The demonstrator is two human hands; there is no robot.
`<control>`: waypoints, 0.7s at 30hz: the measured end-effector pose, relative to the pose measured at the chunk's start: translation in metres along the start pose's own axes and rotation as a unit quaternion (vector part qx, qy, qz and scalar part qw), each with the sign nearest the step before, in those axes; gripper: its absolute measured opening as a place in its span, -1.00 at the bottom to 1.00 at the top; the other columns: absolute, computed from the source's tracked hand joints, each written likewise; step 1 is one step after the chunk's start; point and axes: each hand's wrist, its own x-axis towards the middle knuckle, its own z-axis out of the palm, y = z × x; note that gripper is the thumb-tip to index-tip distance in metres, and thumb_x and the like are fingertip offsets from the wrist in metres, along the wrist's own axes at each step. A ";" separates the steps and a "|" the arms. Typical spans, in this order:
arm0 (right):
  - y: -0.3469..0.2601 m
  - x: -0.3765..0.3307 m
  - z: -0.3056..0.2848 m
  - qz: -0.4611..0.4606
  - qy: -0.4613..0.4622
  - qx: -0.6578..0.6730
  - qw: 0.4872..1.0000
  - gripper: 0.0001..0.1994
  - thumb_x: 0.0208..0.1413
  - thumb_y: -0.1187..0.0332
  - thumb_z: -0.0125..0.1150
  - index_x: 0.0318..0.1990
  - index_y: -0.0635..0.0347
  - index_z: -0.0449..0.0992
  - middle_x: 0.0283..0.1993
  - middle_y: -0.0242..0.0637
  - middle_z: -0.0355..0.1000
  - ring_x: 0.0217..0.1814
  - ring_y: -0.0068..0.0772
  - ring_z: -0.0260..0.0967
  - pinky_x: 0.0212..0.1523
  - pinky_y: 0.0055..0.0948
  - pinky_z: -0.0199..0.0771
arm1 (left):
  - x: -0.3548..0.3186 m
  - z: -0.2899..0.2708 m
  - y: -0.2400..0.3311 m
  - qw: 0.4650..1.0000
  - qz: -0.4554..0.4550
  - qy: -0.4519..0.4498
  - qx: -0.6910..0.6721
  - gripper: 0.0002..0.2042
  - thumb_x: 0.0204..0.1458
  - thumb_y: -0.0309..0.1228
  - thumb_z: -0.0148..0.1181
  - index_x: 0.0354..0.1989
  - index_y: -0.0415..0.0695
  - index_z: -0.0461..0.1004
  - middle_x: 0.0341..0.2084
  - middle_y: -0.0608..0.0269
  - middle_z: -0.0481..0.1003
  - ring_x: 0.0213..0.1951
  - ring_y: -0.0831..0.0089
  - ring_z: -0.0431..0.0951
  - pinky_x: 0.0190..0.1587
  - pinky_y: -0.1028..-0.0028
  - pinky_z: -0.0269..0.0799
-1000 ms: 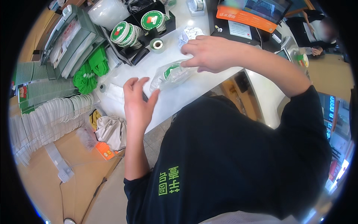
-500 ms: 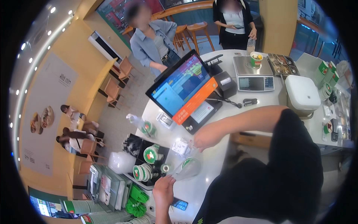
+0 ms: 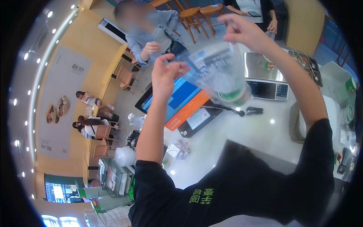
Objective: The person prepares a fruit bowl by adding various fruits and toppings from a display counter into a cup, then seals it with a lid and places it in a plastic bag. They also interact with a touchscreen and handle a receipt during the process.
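A clear plastic bag (image 3: pixel 211 62) hangs spread out over the counter between my raised hands. Inside it, at the bottom, sits a green-and-white cup (image 3: pixel 233 97). My left hand (image 3: pixel 169 73) is closed on the bag's left edge, fingers curled. At the other upper edge, my right hand (image 3: pixel 245 33) pinches the bag between thumb and fingers. Behind and below the bag stands a touchscreen till (image 3: pixel 180 102) with an orange strip along its lower edge, partly covered by my left arm and the bag.
Across the counter stands a person in a blue shirt (image 3: pixel 166 24), one hand raised close to the bag; another person (image 3: pixel 251 6) holds a phone. A scale (image 3: pixel 266 90) bears a cup (image 3: pixel 269 63). White packets (image 3: pixel 178 150) and a small black tool (image 3: pixel 254 110) lie on the counter.
Both hands have risen from the counter with the bag and cup, moving up and away toward the person in the blue shirt. That person's hand has come up.
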 end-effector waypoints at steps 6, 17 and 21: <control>0.106 0.097 -0.021 0.049 0.049 -0.061 0.996 -0.80 0.09 0.25 0.31 -0.33 0.21 0.61 -0.51 -0.39 0.49 -0.53 -0.61 0.39 -0.50 -0.54 0.40 | 0.124 0.000 -0.055 0.996 -0.072 0.059 0.008 -0.85 0.19 -0.50 0.06 -0.20 -0.38 0.42 -0.30 -0.03 0.58 -0.28 0.28 0.63 -0.23 0.42 0.59; 0.198 0.179 0.034 0.046 0.159 -0.199 0.966 -0.72 0.04 0.07 0.24 -0.24 0.02 0.68 -0.29 -0.20 0.59 -0.21 -0.20 0.54 -0.12 -0.24 0.50 | 0.223 -0.062 -0.112 0.959 -0.054 0.221 0.168 -0.89 0.02 -0.49 0.28 -0.27 -0.13 0.54 -0.38 0.28 0.59 -0.32 0.53 0.57 -0.31 0.55 0.41; 0.166 0.146 0.093 0.010 0.292 -0.081 0.953 -0.64 0.12 0.13 0.17 -0.03 0.14 0.56 -0.09 -0.09 0.51 0.00 -0.07 0.45 0.03 -0.25 0.43 | 0.177 -0.030 -0.097 0.931 0.061 0.244 0.266 -0.75 0.16 -0.39 0.15 -0.07 -0.30 0.45 -0.19 0.17 0.55 -0.17 0.43 0.54 -0.13 0.46 0.42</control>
